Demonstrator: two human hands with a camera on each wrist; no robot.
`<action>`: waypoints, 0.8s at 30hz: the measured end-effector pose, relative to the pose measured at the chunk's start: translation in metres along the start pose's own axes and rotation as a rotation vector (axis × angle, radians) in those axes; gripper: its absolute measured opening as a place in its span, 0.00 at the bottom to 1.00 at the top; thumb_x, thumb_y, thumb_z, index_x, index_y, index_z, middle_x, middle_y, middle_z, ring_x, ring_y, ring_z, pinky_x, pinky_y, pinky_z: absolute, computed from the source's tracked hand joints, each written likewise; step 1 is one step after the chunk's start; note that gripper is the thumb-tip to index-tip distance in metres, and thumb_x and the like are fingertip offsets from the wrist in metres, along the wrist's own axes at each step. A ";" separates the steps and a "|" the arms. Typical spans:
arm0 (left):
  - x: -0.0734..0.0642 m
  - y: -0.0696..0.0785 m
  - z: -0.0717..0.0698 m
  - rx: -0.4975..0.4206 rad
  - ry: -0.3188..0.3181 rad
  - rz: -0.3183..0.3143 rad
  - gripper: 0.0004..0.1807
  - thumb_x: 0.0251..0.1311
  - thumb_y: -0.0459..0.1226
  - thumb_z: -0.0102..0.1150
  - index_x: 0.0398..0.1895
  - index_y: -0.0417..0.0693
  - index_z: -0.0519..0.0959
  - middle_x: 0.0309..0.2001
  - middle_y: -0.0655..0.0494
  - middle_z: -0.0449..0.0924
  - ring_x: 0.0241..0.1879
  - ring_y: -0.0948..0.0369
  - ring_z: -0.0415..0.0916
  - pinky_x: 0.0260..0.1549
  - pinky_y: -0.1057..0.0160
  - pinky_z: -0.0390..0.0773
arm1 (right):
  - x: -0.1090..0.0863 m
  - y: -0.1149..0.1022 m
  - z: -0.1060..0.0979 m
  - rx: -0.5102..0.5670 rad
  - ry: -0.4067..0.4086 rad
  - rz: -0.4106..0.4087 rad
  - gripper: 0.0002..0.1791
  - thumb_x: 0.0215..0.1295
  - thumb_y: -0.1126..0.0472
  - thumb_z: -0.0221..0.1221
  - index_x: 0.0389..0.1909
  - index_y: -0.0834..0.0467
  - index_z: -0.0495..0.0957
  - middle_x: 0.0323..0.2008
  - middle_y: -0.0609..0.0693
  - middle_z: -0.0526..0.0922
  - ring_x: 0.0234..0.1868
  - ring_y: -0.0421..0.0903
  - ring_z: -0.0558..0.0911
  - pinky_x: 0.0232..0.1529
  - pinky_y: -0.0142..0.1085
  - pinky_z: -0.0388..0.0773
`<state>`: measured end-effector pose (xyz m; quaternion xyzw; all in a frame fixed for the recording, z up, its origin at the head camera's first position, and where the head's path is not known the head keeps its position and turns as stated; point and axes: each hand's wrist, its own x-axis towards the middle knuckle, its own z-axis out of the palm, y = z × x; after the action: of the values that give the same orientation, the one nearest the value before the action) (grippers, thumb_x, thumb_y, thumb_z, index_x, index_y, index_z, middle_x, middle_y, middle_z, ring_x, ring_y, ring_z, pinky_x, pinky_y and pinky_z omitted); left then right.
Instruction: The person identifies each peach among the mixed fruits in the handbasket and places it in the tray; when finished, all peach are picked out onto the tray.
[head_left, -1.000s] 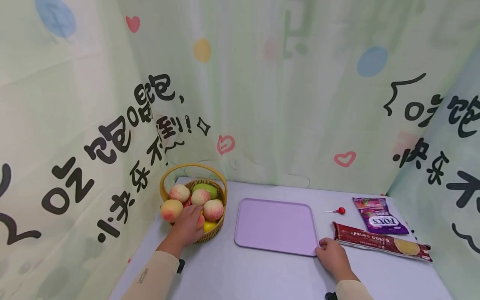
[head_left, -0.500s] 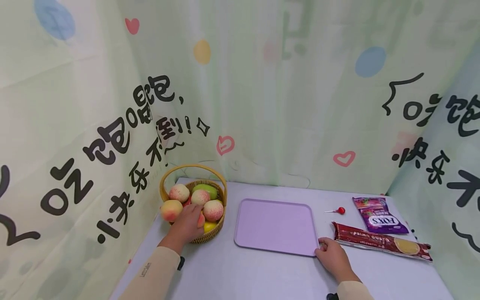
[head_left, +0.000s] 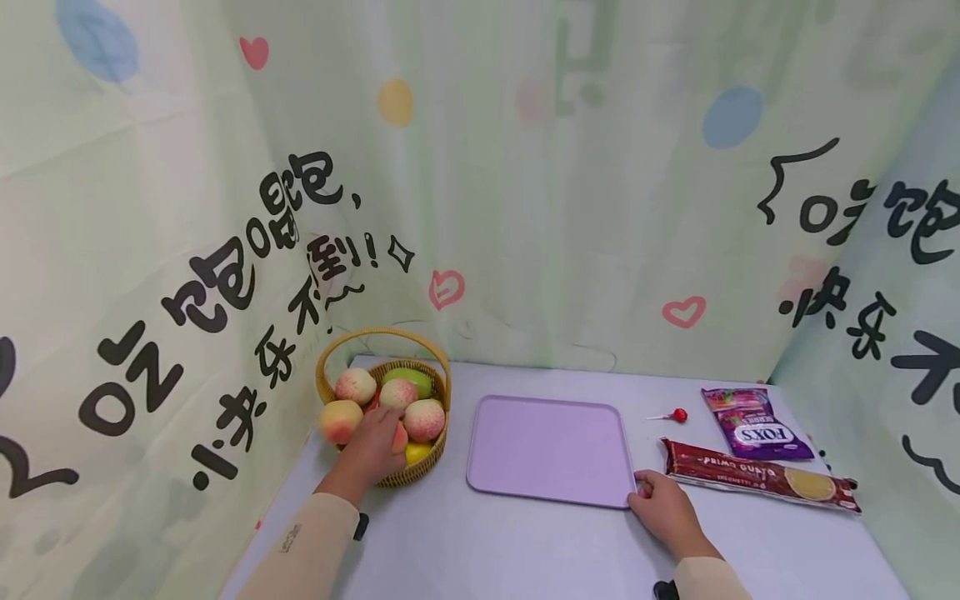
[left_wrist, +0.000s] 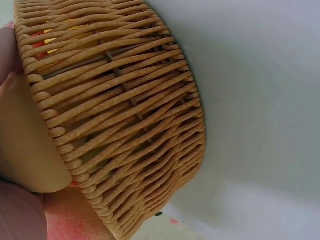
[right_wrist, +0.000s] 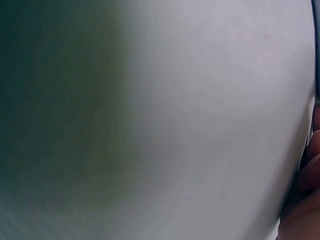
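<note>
My left hand (head_left: 371, 450) reaches into a wicker basket (head_left: 408, 477) of fruit at the left of the table. Its fingers and thumb grip a yellowish-pink peach (head_left: 401, 437) at the basket's front, mostly hidden under the hand in the head view. From the left wrist, the held peach (left_wrist: 30, 135) shows between thumb and fingers, just over the woven rim. My right hand (head_left: 666, 510) pinches the near right corner of a flat lilac tray (head_left: 551, 450). In the right wrist view, curled fingers (right_wrist: 310, 175) show at the right edge, by the tray's rim.
Other peaches (head_left: 341, 421), a green fruit (head_left: 408, 382) and a yellow fruit (head_left: 417, 452) fill the basket under its arched handle (head_left: 382, 331). Right of the tray lie a red lollipop (head_left: 679, 415), a purple FOX'S bag (head_left: 757, 425) and a long red spaghetti packet (head_left: 757, 477). Printed curtains enclose the table.
The head view has shifted slightly, so the scene sits a little further left. Both hands keep their places at the basket and the tray corner.
</note>
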<state>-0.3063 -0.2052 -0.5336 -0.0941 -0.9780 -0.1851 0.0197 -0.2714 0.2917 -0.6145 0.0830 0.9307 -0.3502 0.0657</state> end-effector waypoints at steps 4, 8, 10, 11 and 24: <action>-0.001 0.001 0.000 -0.010 0.003 -0.013 0.40 0.47 0.33 0.72 0.69 0.45 0.70 0.66 0.50 0.72 0.67 0.49 0.66 0.69 0.49 0.71 | 0.000 0.001 -0.001 -0.008 -0.002 -0.006 0.29 0.63 0.60 0.63 0.61 0.72 0.75 0.26 0.51 0.73 0.30 0.47 0.71 0.32 0.38 0.67; 0.000 0.002 -0.001 -0.018 0.014 -0.015 0.39 0.45 0.32 0.73 0.66 0.45 0.72 0.64 0.51 0.73 0.66 0.51 0.67 0.67 0.50 0.73 | 0.001 0.002 -0.001 -0.007 0.000 -0.009 0.28 0.63 0.60 0.63 0.61 0.72 0.75 0.26 0.51 0.73 0.30 0.47 0.71 0.32 0.38 0.68; 0.000 0.002 -0.001 -0.019 0.017 -0.012 0.39 0.44 0.32 0.74 0.65 0.45 0.72 0.63 0.51 0.73 0.65 0.51 0.67 0.66 0.50 0.74 | 0.001 0.001 -0.001 -0.007 0.001 -0.007 0.28 0.63 0.60 0.63 0.61 0.72 0.75 0.27 0.51 0.74 0.30 0.47 0.72 0.32 0.38 0.68; 0.000 0.002 -0.001 -0.022 0.018 -0.009 0.39 0.44 0.32 0.74 0.65 0.45 0.72 0.63 0.51 0.73 0.65 0.51 0.67 0.66 0.50 0.74 | 0.001 0.002 -0.001 -0.008 0.002 -0.008 0.28 0.63 0.61 0.63 0.61 0.72 0.75 0.27 0.51 0.74 0.30 0.47 0.72 0.32 0.38 0.68; -0.009 -0.004 -0.001 -0.050 0.065 0.051 0.37 0.42 0.33 0.76 0.60 0.43 0.74 0.59 0.49 0.75 0.63 0.49 0.70 0.65 0.50 0.75 | -0.003 -0.003 -0.001 0.013 -0.004 -0.011 0.29 0.62 0.61 0.63 0.61 0.73 0.74 0.27 0.50 0.74 0.31 0.47 0.72 0.32 0.38 0.68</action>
<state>-0.2987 -0.2104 -0.5349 -0.1137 -0.9691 -0.2120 0.0537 -0.2695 0.2896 -0.6116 0.0776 0.9286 -0.3569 0.0649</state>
